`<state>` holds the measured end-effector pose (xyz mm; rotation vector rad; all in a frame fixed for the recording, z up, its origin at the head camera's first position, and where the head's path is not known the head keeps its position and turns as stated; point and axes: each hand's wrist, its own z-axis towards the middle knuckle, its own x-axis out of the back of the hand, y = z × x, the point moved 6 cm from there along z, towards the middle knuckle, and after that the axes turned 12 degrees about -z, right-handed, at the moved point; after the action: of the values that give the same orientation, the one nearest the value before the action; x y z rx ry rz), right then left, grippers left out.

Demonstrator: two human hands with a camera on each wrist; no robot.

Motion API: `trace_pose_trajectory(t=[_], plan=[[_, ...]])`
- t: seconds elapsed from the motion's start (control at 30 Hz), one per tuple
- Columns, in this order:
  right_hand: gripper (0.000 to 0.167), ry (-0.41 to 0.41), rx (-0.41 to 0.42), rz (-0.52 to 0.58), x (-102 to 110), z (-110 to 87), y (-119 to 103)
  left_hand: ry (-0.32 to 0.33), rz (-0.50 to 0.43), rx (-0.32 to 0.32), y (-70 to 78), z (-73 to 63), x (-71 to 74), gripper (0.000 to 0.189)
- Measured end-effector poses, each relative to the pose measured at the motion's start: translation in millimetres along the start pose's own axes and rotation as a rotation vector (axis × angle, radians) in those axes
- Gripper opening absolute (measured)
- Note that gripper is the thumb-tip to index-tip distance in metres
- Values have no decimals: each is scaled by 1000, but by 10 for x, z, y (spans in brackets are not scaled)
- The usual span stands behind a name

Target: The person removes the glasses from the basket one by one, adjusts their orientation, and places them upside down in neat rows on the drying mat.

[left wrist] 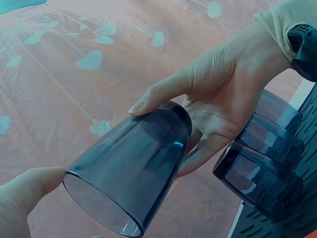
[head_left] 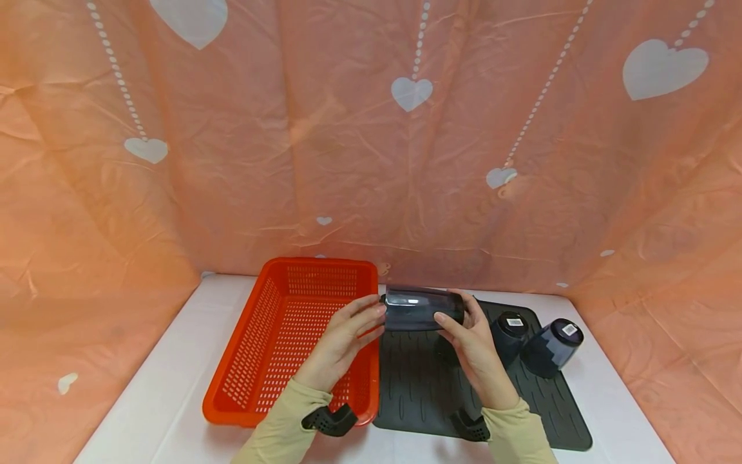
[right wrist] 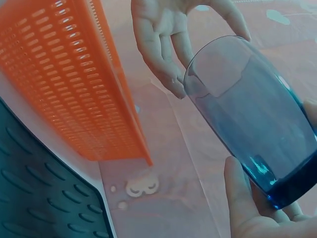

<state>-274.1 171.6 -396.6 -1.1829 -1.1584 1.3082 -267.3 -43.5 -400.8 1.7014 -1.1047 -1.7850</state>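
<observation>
A dark tinted drinking glass [head_left: 417,309] lies sideways in the air between both hands, above the drying mat. My right hand [head_left: 472,341] grips it near its thick base, thumb on one side and fingers on the other. At the glass's open end is my left hand [head_left: 350,335]; its thumb [left wrist: 37,186] touches the rim in the left wrist view, and its fingers [right wrist: 173,82] meet the rim's other side in the right wrist view. More tinted glasses [head_left: 510,328] stand upside down on the mat, some partly hidden by my right hand.
To the left sits an orange-red perforated basket [head_left: 232,361] with nothing visible inside. A dark ribbed drying mat [head_left: 411,386] lies right of it on the white table [head_left: 180,361]. Behind hangs an orange sheet with hearts [head_left: 348,161]. One glass [head_left: 551,348] is near the mat's right edge.
</observation>
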Motion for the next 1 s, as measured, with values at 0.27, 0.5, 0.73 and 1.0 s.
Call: trace_pose_trajectory(t=[0.27, 0.5, 0.73, 1.0], plan=[[58, -7, 19, 15, 21, -3, -42, 0, -34, -2, 0, 11, 4, 53], [50, 3, 31, 10, 61, -4, -60, -2, -64, -17, 41, -16, 25, 46], [58, 7, 80, 24, 88, 1, -74, 22, -63, -31, 115, -51, 89, 46], [62, 15, 117, -62, 120, -4, -78, 45, -84, -34, 192, -78, 179, 44]])
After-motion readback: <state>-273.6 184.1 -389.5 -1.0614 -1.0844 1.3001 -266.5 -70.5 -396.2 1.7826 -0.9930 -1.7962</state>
